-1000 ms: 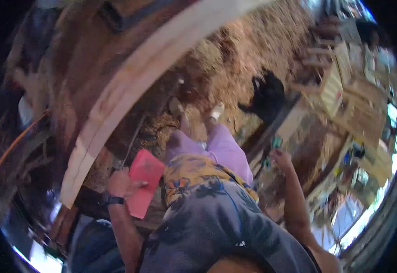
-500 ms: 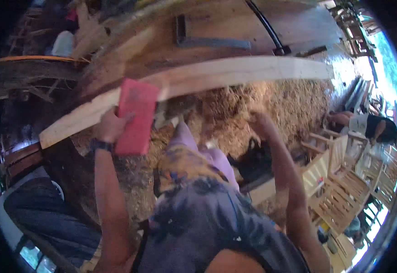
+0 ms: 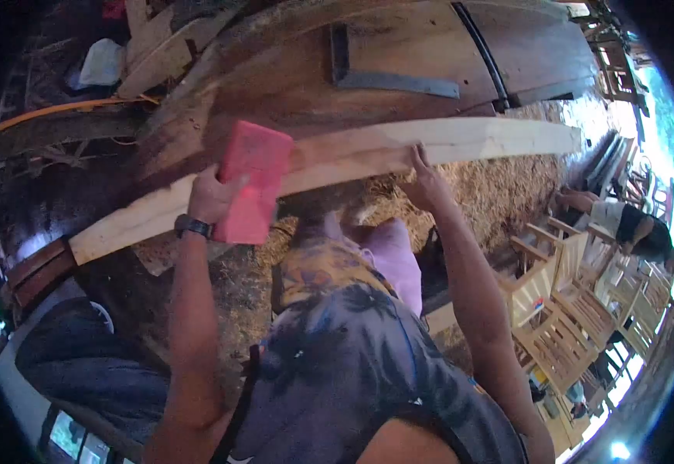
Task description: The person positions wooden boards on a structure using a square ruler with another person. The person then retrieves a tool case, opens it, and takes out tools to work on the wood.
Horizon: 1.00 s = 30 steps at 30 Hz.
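Note:
My left hand [image 3: 212, 197] is closed on one edge of a flat red rectangular block [image 3: 256, 182], held over a long pale wooden board [image 3: 491, 139]. Whether the block rests on the board or hovers above it I cannot tell. The board lies across in front of me beside the workbench. My right hand [image 3: 427, 184] is at the board's near edge, fingers stretched out, with the fingertips at its face. Nothing shows in that hand.
A metal framing square [image 3: 391, 82] and a dark bar [image 3: 482, 54] lie on the workbench [image 3: 291, 73]. Wood shavings [image 3: 499, 182] cover the floor. Slatted wooden chairs [image 3: 557, 340] stand at right, near another person [image 3: 634, 224] bending over. A white container [image 3: 101, 63] is at upper left.
My right hand has risen from over the shavings to the board, its fingers now straightened. My left hand has shifted slightly up and right with the red block. The view has moved a little.

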Motion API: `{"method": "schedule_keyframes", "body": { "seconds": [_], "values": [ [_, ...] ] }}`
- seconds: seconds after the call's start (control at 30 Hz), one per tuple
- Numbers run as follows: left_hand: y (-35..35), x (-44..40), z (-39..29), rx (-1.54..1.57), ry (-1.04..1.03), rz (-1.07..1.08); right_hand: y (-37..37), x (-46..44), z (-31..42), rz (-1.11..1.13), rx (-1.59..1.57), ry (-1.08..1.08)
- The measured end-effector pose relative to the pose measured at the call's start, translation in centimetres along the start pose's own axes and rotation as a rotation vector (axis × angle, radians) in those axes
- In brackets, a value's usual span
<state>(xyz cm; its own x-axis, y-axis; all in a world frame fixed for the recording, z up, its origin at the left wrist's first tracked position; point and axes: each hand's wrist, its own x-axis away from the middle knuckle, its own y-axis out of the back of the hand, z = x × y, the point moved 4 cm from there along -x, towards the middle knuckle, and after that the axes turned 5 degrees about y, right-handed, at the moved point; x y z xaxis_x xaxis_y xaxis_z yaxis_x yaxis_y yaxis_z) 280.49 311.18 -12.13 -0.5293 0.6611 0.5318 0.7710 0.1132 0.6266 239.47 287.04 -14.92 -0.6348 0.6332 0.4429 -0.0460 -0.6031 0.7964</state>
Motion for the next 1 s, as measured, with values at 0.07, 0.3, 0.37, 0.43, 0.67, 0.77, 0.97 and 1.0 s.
{"method": "schedule_keyframes", "body": {
  "seconds": [0.07,0.3,0.37,0.43,0.67,0.77,0.97,1.0],
  "values": [
    [0.7,-0.2,-2.0,0.039,-0.015,0.022,0.5,-0.5,0.9,0.028,0.056,-0.03],
    [1.8,-5.7,-6.4,-0.003,-0.058,0.224,1.2,-0.3,0.8,0.109,0.076,-0.044],
    [1.2,-6.8,-8.0,-0.088,-0.053,0.328,0.9,-0.1,0.8,0.12,0.082,-0.053],
    [-0.7,-7.9,-7.9,-0.045,-0.092,0.376,1.0,-0.8,0.6,0.105,0.08,-0.026],
    [-8.2,-6.1,-11.6,-0.083,-0.225,0.267,1.3,-0.1,2.0,-0.124,-0.011,-0.036],
    [-11.2,-8.4,-10.9,-0.157,-0.496,-0.016,-1.5,1.4,4.2,-0.1,-0.36,-0.068],
    [-12.9,-8.8,-14.3,-0.202,-0.5,0.026,-9.1,0.4,9.4,0.081,-1.738,-0.344],
    [-13.4,-9.0,-14.7,-0.173,-0.518,0.048,-8.9,0.5,9.4,0.039,-1.728,-0.383]
  ]
}}
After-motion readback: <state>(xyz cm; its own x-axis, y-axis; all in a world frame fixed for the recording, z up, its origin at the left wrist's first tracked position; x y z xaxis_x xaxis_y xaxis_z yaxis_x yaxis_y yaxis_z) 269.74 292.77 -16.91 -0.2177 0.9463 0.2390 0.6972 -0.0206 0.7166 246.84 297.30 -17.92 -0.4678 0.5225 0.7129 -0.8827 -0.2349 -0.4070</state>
